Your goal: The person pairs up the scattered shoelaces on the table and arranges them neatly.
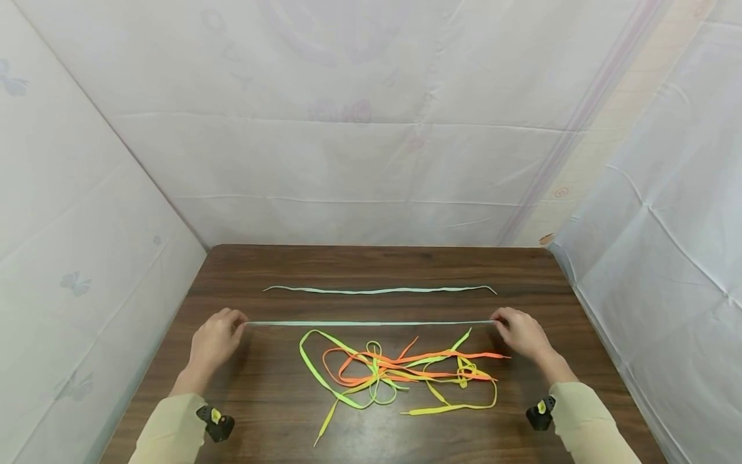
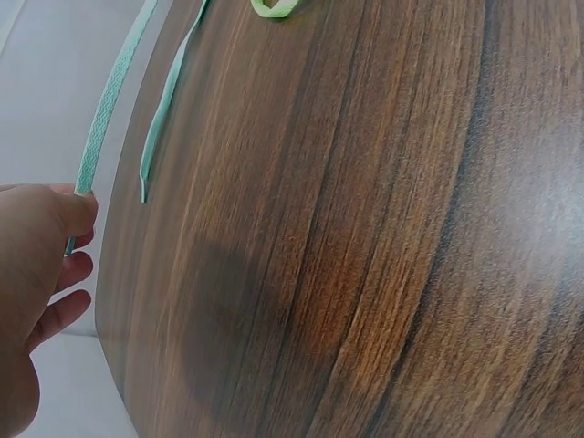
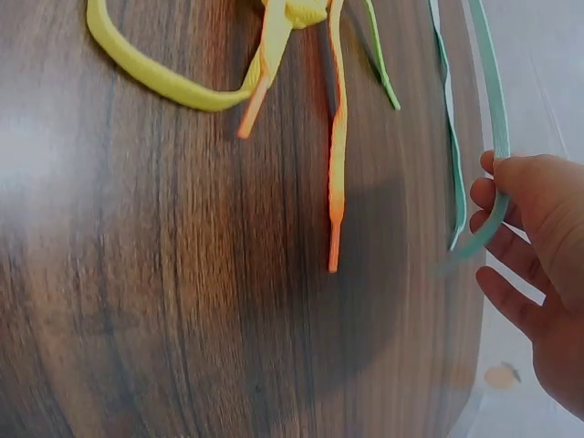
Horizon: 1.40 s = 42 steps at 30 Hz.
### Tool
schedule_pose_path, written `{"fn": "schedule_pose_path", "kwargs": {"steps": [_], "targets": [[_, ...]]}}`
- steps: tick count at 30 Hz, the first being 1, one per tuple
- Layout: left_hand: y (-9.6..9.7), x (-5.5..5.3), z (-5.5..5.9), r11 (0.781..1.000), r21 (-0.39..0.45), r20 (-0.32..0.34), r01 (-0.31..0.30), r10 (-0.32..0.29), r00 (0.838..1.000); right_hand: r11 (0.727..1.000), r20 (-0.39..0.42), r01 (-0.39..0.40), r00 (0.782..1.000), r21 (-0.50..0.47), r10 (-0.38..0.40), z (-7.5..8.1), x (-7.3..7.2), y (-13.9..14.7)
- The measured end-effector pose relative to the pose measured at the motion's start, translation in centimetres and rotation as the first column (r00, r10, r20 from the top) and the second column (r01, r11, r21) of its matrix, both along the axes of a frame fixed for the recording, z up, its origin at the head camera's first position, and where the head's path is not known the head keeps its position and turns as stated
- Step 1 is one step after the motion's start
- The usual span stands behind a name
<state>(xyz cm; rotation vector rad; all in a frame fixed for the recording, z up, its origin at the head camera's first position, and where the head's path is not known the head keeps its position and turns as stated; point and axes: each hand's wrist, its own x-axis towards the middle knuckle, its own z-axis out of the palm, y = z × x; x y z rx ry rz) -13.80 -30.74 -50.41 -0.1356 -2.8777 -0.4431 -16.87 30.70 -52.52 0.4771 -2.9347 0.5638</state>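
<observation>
Here, hands [image 1: 217, 341] [image 1: 522, 332] pinch mint lace [image 1: 371, 323]; camera markings [image 1: 216, 415] illegible.

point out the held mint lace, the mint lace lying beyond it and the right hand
Held mint lace [image 1: 371, 323], head view, middle of its span.
Lying mint lace [image 1: 371, 292], head view, middle of its length.
Right hand [image 1: 520, 331], head view, back of the hand.

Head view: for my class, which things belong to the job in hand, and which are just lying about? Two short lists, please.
In the job:
- held mint lace, stretched between both hands
- left hand, pinching one end
- right hand, pinching near the other

Lying about, judging by this moment alone:
- second mint lace, nearly straight
- tangle of orange, yellow and lime laces
</observation>
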Motion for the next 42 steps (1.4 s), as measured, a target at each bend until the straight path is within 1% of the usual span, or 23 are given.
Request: {"fn": "schedule_pose_path", "kwargs": {"steps": [4,8,17,23,29,34,42], "targets": [[-0.2,-0.2,0.0,1.0,-0.001,-0.001,-0.009,0.009,1.0,1.0,0.004,0.018,1.0,0.017,-0.018,0.2,0.0,0.3],[-0.3,-0.4,0.0,1.0,0.003,-0.001,-0.012,0.012,1.0,0.999,0.001,0.017,1.0,0.027,-0.017,0.5,0.0,0.5],[-0.6,-0.9,0.0,1.0,0.009,0.006,-0.022,0.022,1.0,0.999,-0.067,-0.015,0.998,0.052,0.018,0.1,-0.2,1.3],[-0.8,-1.0,0.2,0.999,0.018,0.026,-0.035,0.034,0.999,0.998,-0.092,0.003,0.996,0.065,0.003,0.0,-0.4,1.9],[-1.1,-1.3,-0.1,0.999,0.021,0.05,-0.042,0.041,0.998,0.998,-0.09,0.006,0.996,0.065,0.0,0.4,-1.0,2.1],[-1.1,-1.6,-0.4,0.998,0.019,0.048,-0.056,0.055,0.997,0.997,-0.082,0.011,0.997,0.072,-0.005,0.6,-1.4,2.2],[-0.7,-2.5,-0.7,0.997,0.028,0.084,-0.07,0.067,0.994,0.996,-0.051,0.038,0.998,0.079,-0.034,0.8,-2.2,2.2]]}}
